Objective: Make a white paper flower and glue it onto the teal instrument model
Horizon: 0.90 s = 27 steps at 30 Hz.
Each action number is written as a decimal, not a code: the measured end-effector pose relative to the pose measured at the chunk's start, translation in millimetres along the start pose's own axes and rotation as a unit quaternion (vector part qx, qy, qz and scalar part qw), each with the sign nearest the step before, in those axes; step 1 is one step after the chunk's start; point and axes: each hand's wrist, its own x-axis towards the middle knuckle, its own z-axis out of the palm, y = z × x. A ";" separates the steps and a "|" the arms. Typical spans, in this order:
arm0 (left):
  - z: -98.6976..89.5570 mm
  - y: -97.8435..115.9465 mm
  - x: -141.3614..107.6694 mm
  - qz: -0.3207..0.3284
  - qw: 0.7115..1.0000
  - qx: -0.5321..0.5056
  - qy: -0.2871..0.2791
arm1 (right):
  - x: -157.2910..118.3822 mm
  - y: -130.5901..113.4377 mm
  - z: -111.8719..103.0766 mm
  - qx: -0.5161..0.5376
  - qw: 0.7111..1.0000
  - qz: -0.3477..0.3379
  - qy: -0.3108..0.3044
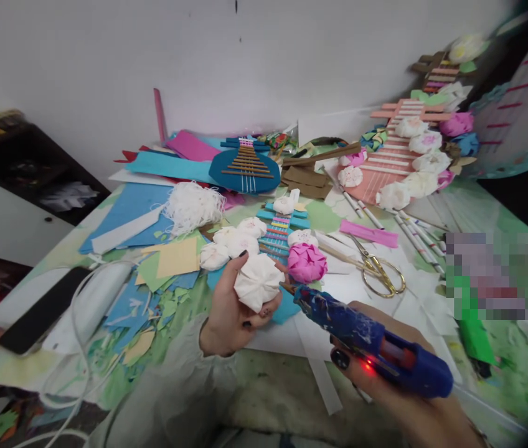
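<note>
My left hand (233, 311) is closed around a white paper flower (258, 281), its gathered, pleated underside turned up. In my right hand (371, 367) is a blue hot glue gun (367, 336) with a red light glowing on its side. The gun's nozzle points left, very close to the flower's right edge; I cannot tell whether they touch. Just behind the flower lies a small turquoise paper guitar (277, 233) with coloured sticks across it. White paper flowers (240, 235) sit along its left side, and a pink paper flower (307, 262) at its right.
Gold-handled scissors (383, 274) lie beyond the glue gun. Paper scraps (161, 311), a phone (42, 308) and a white cable (80, 330) are at left. White string (193, 207), a dark blue paper guitar (245, 171) and a large pink flower-covered guitar (395, 149) stand farther back.
</note>
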 end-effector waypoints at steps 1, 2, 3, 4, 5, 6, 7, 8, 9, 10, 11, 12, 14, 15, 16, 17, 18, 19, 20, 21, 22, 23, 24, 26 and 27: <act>0.1 -0.6 0.0 -0.001 1.000 0.002 0.000 | 0.6 -0.8 0.1 -0.010 1.000 -0.020 -0.009; 0.2 -1.2 -0.2 -0.002 1.000 0.006 0.001 | 1.3 -1.6 0.1 -0.022 0.999 -0.040 -0.016; 0.2 -1.9 -0.4 -0.002 1.000 0.012 0.002 | 2.1 -2.6 -0.2 -0.035 0.997 -0.058 -0.021; 0.0 -2.7 -0.8 0.001 1.000 0.019 0.005 | 3.1 -3.6 -0.5 -0.049 0.996 -0.074 -0.023; -0.3 -3.6 -1.1 0.007 1.000 0.025 0.007 | 4.2 -4.7 -0.8 -0.063 0.994 -0.088 -0.026; -0.8 -4.7 -1.3 0.015 0.999 0.032 0.009 | 5.2 -5.7 -1.0 -0.075 0.992 -0.100 -0.028; -1.4 -5.8 -1.5 0.025 0.999 0.040 0.012 | 6.2 -6.6 -1.2 -0.083 0.990 -0.111 -0.031; -2.0 -7.0 -1.7 0.032 0.998 0.049 0.016 | 7.0 -7.5 -1.2 -0.088 0.988 -0.120 -0.034; -2.5 -8.1 -1.8 0.036 0.997 0.058 0.020 | 7.7 -8.4 -1.1 -0.093 0.987 -0.128 -0.038; -2.9 -9.1 -1.9 0.037 0.997 0.067 0.026 | 8.2 -9.2 -1.0 -0.098 0.985 -0.134 -0.041; -3.1 -9.8 -2.0 0.035 0.996 0.074 0.034 | 8.6 -9.9 -0.8 -0.103 0.984 -0.139 -0.043; -3.0 -10.3 -2.2 0.032 0.995 0.080 0.042 | 8.8 -10.5 -0.6 -0.108 0.983 -0.140 -0.045; -2.2 -10.4 -2.9 0.027 0.994 0.090 0.054 | 9.1 -11.3 -0.3 -0.118 0.982 -0.139 -0.045; -1.6 -10.2 -3.3 0.025 0.993 0.095 0.058 | 9.1 -11.5 -0.3 -0.123 0.982 -0.136 -0.045; -1.1 -10.0 -3.6 0.024 0.993 0.101 0.060 | 9.2 -11.7 -0.4 -0.127 0.982 -0.133 -0.045; -0.7 -9.8 -3.9 0.022 0.992 0.105 0.061 | 9.2 -11.7 -0.5 -0.130 0.982 -0.130 -0.045; -0.7 -9.8 -4.0 0.021 0.992 0.108 0.060 | 9.2 -11.8 -0.7 -0.133 0.982 -0.127 -0.046; -0.9 -10.0 -3.9 0.019 0.992 0.108 0.060 | 9.2 -11.8 -1.0 -0.136 0.982 -0.125 -0.047; -1.5 -10.3 -3.8 0.019 0.992 0.105 0.060 | 9.0 -11.7 -1.2 -0.137 0.982 -0.122 -0.047; -2.4 -10.7 -3.7 0.021 0.993 0.102 0.060 | 8.8 -11.6 -1.4 -0.136 0.983 -0.119 -0.045; -3.4 -11.1 -3.5 0.024 0.993 0.098 0.060 | 8.4 -11.3 -1.6 -0.137 0.983 -0.114 -0.039; -4.4 -11.3 -3.5 0.030 0.993 0.093 0.061 | 8.0 -11.0 -1.7 -0.137 0.984 -0.108 -0.032; -5.2 -11.3 -3.5 0.034 0.994 0.088 0.062 | 7.5 -10.6 -2.0 -0.138 0.985 -0.102 -0.024; -5.9 -10.6 -4.1 0.040 0.994 0.074 0.063 | 6.4 -9.6 -2.8 -0.142 0.986 -0.091 -0.016; -5.7 -9.9 -4.6 0.041 0.995 0.066 0.061 | 5.9 -9.0 -3.4 -0.145 0.986 -0.086 -0.019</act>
